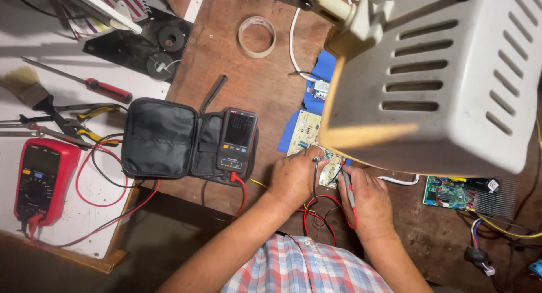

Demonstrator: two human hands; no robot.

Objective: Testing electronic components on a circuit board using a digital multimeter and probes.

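Observation:
A pale circuit board [306, 129] lies on the brown wooden bench, partly hidden under a big cream lamp hood [435, 78]. My left hand [293, 177] pinches a black test probe down onto the board's near edge. My right hand [367, 200] holds a red test probe, its tip touching the board close beside the black one. Red and black leads [316, 211] run from the probes to a black digital multimeter [237, 140], which rests on an open black pouch [164, 138] with its screen lit.
A red multimeter [39, 180], pliers [73, 121], a red-handled screwdriver [99, 88] and a brush lie on the white surface at left. A tape roll [257, 36] sits at the back. A green circuit board [451, 192] with loose wires lies at right.

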